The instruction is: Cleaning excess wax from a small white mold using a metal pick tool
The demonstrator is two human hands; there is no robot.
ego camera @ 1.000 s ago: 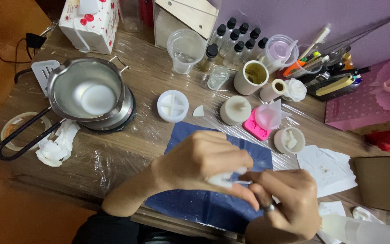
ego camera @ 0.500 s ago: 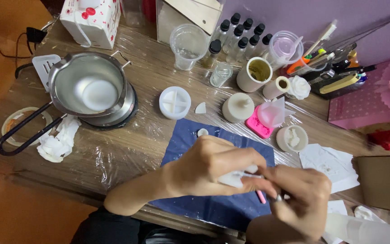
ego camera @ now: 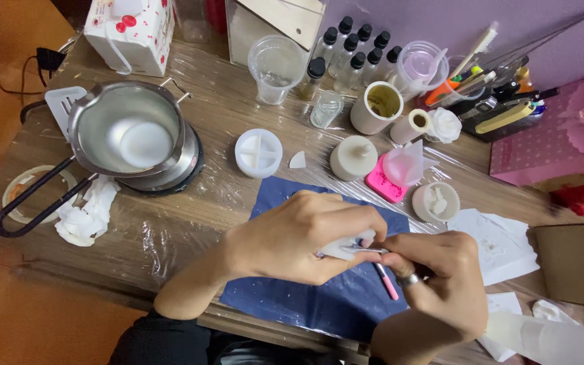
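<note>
A small white wax piece [ego camera: 345, 249] sits near the middle of the scene, above the blue mat [ego camera: 319, 297], closed in the grip of the left hand [ego camera: 305, 236], whose fingers wrap over it. The right hand [ego camera: 434, 284], just right of it, has its grip shut on a thin pink-handled tool [ego camera: 383, 274], whose metal end touches the piece.

The mat lies on the plastic-covered tabletop [ego camera: 190, 223]. Farther off stand a round white mould [ego camera: 259, 153], a ribbed white candle [ego camera: 353, 157] and a pink mould [ego camera: 385, 182]. At far left a metal melting pot [ego camera: 130, 135] holds white wax, with crumpled tissue [ego camera: 88, 213] near it.
</note>
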